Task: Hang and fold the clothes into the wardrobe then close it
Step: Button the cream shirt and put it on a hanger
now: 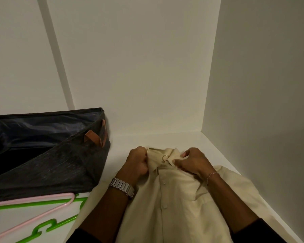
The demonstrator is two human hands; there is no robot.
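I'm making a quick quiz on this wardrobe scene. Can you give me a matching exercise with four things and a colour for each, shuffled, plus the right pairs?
Things:
1. shirt held at the collar by the left hand and right hand
2. storage bin on the shelf
3. hanger lying on top
4. hanger lying beneath

Colours:
A. green
B. cream
C. pink
D. dark grey

Pairs: 1-B, 2-D, 3-C, 4-A
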